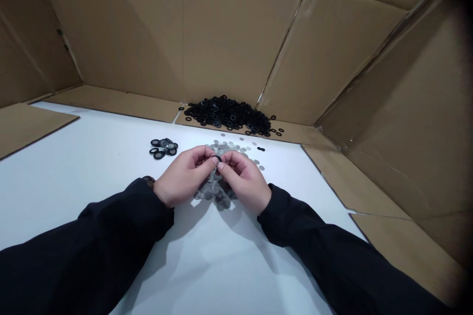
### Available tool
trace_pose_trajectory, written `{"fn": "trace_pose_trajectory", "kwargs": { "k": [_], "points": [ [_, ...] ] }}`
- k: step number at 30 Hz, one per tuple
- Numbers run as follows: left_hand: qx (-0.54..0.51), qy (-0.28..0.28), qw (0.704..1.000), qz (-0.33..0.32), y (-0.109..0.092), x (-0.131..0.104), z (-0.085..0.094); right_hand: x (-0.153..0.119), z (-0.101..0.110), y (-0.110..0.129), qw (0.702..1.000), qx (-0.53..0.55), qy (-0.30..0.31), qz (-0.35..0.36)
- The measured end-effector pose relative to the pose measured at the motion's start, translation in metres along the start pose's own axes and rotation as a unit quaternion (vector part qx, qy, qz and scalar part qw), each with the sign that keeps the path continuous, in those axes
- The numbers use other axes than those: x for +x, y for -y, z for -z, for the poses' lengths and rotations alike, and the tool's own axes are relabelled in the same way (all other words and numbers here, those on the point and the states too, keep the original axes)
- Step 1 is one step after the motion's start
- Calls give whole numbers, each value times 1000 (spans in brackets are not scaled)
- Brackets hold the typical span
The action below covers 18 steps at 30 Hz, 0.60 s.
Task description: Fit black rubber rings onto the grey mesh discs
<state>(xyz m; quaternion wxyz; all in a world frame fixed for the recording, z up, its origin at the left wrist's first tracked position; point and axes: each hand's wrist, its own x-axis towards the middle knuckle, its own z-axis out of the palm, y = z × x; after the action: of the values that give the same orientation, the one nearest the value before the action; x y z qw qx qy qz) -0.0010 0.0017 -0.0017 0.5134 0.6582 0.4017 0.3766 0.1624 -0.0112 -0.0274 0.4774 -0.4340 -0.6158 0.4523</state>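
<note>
My left hand (187, 173) and my right hand (244, 177) meet at the middle of the white table, both closed. Between their thumbs and fingertips they pinch one small black ring (218, 158), largely covered by the fingers. Whether a disc sits inside that ring I cannot tell. Beneath and around the hands lies a loose heap of small grey discs (218, 194), partly hidden by them. To the left of my left hand rests a small pile of black rings with grey discs in them (159, 155).
Against the back cardboard wall (229, 34) stands a large heap of black rings (229, 114), with a few loose ones around it. Two small black pieces (261, 149) lie right of the discs. Cardboard panels (373, 83) enclose the white table (92, 172) at the sides.
</note>
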Motion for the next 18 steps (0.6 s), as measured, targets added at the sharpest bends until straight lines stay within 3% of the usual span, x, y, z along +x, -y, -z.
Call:
{"fn": "trace_pose_trajectory", "kwargs": {
  "k": [6, 10, 14, 18],
  "points": [
    [3, 62, 998, 23, -2, 0, 1, 1, 0, 6, 995, 73, 35, -63],
    [8, 53, 998, 24, 0, 1, 2, 3, 2, 6, 991, 82, 45, -95],
    [19, 65, 997, 37, 4, 1, 5, 3, 6, 5, 992, 61, 70, -81],
    [11, 48, 998, 43, 3, 1, 6, 1, 6, 5, 997, 31, 56, -50]
  ]
}}
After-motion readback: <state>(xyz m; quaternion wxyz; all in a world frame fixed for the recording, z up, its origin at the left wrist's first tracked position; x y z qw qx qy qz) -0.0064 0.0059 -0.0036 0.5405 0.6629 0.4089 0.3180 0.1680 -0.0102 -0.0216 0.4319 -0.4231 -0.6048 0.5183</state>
